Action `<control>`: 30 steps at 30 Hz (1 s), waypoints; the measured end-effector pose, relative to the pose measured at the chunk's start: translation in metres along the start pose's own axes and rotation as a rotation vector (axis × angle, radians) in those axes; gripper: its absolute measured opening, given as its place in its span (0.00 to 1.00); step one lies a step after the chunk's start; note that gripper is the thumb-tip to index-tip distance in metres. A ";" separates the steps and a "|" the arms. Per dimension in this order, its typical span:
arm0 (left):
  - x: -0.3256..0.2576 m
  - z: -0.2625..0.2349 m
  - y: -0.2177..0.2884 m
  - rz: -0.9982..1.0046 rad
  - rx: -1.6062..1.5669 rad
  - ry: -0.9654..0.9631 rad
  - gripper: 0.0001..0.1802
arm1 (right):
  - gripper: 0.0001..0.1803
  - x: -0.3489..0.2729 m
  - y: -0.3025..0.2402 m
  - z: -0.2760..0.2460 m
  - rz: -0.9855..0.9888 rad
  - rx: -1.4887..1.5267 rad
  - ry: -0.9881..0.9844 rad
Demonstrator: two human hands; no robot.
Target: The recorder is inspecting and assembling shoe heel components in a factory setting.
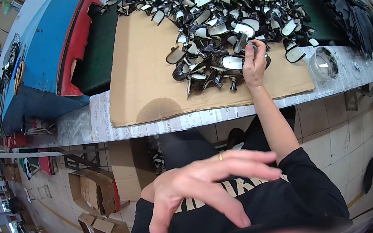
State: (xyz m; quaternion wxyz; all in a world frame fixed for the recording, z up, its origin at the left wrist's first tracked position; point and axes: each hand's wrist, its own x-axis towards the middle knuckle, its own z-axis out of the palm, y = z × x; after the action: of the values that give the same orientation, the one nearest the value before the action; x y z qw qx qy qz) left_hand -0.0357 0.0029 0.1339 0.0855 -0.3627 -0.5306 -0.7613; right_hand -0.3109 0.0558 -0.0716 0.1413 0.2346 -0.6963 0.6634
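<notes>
Brown cardboard sheet (150, 73) covers table (100, 125); right hand (254, 63) grips high-heel shoe part (240, 42) at near edge of far pile (228, 12). Left hand (202, 187) near, empty, fingers spread.

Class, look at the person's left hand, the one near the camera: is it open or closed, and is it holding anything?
Open and empty: the left hand hangs with fingers spread and a ring showing, gripping nothing.

Bare cardboard (141, 75) left of heel pile (224, 17)
</notes>
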 end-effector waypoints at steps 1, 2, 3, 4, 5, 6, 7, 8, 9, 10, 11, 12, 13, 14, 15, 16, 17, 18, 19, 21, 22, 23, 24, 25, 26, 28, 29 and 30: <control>0.004 0.002 0.000 0.042 -0.030 -0.034 0.52 | 0.17 0.000 -0.002 0.002 0.015 0.008 -0.010; 0.006 0.006 -0.004 0.082 -0.036 -0.075 0.58 | 0.17 0.000 -0.003 0.005 0.018 0.015 -0.009; 0.007 0.009 -0.008 0.122 -0.043 -0.116 0.63 | 0.17 0.000 -0.005 0.007 0.014 0.022 -0.006; 0.011 0.007 -0.007 0.136 -0.037 -0.150 0.62 | 0.18 -0.001 -0.004 0.007 0.007 0.020 0.001; 0.015 0.010 -0.009 0.135 -0.041 -0.152 0.62 | 0.18 -0.001 -0.003 0.006 0.008 0.017 0.004; 0.020 0.014 -0.012 0.164 -0.120 -0.107 0.56 | 0.18 -0.001 -0.002 0.005 0.007 -0.001 -0.005; 0.024 0.016 -0.014 0.192 -0.195 -0.063 0.50 | 0.18 0.000 -0.002 0.005 0.005 -0.014 -0.015; 0.025 0.016 -0.015 0.182 -0.207 -0.066 0.50 | 0.17 0.000 -0.002 0.005 0.007 -0.023 -0.011; 0.026 0.018 -0.016 0.180 -0.206 -0.067 0.50 | 0.17 0.000 -0.002 0.004 0.007 -0.021 -0.009; 0.027 0.020 -0.017 0.192 -0.262 -0.066 0.50 | 0.17 -0.001 -0.003 0.003 0.002 -0.020 -0.009; 0.027 0.022 -0.017 0.204 -0.318 -0.064 0.50 | 0.17 0.000 -0.003 0.003 -0.004 -0.019 -0.008; 0.026 0.024 -0.016 0.188 -0.353 -0.072 0.49 | 0.17 0.001 -0.003 0.004 -0.003 -0.016 -0.007; 0.026 0.024 -0.017 0.186 -0.352 -0.072 0.49 | 0.17 0.001 -0.003 0.004 -0.021 -0.008 0.006; 0.027 0.023 -0.018 0.185 -0.338 -0.080 0.48 | 0.17 0.002 -0.002 0.005 -0.038 -0.001 0.018; 0.027 0.024 -0.019 0.184 -0.325 -0.089 0.48 | 0.17 0.001 -0.002 0.004 -0.038 0.000 0.020; 0.028 0.027 -0.021 0.190 -0.330 -0.056 0.47 | 0.17 0.001 -0.003 0.005 -0.042 0.004 0.018; 0.028 0.027 -0.022 0.191 -0.327 -0.058 0.47 | 0.17 0.001 -0.004 0.005 -0.047 0.008 0.016; 0.026 0.027 -0.025 0.190 -0.316 -0.075 0.47 | 0.17 0.000 -0.005 0.006 -0.050 0.011 0.016; 0.025 0.026 -0.027 0.188 -0.312 -0.095 0.46 | 0.17 0.000 -0.005 0.005 -0.029 0.003 -0.001; 0.024 0.027 -0.028 0.180 -0.328 -0.107 0.47 | 0.17 0.000 -0.005 0.003 -0.010 -0.006 -0.013; 0.023 0.027 -0.028 0.173 -0.338 -0.111 0.47 | 0.17 0.000 -0.005 0.003 -0.023 -0.005 -0.006; 0.023 0.028 -0.029 0.171 -0.336 -0.114 0.47 | 0.17 0.000 -0.004 0.003 -0.035 -0.004 0.001; 0.022 0.028 -0.030 0.174 -0.332 -0.131 0.48 | 0.17 0.001 -0.004 0.003 -0.037 -0.002 0.005; 0.021 0.028 -0.031 0.176 -0.326 -0.145 0.48 | 0.17 0.000 -0.005 0.003 -0.043 -0.005 0.007; 0.021 0.029 -0.031 0.174 -0.323 -0.147 0.48 | 0.17 0.000 -0.006 0.003 -0.049 -0.009 0.009; 0.020 0.031 -0.033 0.165 -0.329 -0.165 0.50 | 0.17 0.000 -0.005 0.003 -0.029 -0.005 0.001; 0.019 0.032 -0.034 0.163 -0.330 -0.168 0.50 | 0.17 0.000 -0.003 0.003 -0.008 -0.005 -0.010; 0.019 0.034 -0.035 0.158 -0.346 -0.161 0.50 | 0.17 -0.001 -0.002 0.003 -0.008 -0.004 -0.007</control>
State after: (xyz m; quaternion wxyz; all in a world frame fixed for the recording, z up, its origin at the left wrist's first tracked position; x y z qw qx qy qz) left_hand -0.0519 0.0522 0.1259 0.0386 -0.4723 -0.3667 -0.8006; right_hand -0.3090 0.0528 -0.0702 0.1420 0.2393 -0.6973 0.6606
